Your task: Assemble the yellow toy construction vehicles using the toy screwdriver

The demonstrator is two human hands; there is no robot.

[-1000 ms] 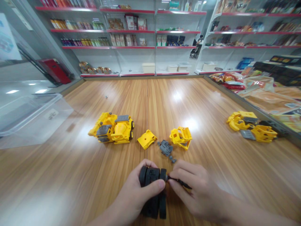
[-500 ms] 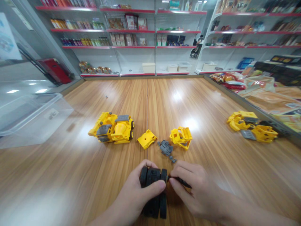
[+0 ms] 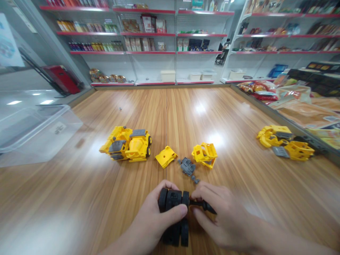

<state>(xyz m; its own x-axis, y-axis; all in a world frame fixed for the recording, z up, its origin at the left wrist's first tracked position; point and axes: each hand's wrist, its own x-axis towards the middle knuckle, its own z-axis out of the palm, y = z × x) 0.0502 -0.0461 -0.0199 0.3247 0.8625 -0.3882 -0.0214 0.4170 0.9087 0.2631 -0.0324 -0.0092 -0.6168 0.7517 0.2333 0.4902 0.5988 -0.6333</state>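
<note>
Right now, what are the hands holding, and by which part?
The left hand grips a black wheel assembly by its wheels; the right hand pinches a black screwdriver by its handle.

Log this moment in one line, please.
left hand: holds black toy wheels | right hand: pinches black screwdriver | nearby: yellow toy truck

My left hand (image 3: 156, 216) is gripping the black wheel assembly (image 3: 172, 200), and my right hand (image 3: 221, 216) pinches a black toy screwdriver (image 3: 204, 206), its tip right against the wheels. Just ahead on the wooden surface (image 3: 79, 184), a yellow toy mixer truck (image 3: 127, 145) sits near a loose yellow panel (image 3: 166, 157) and grey parts (image 3: 187, 166).
</note>
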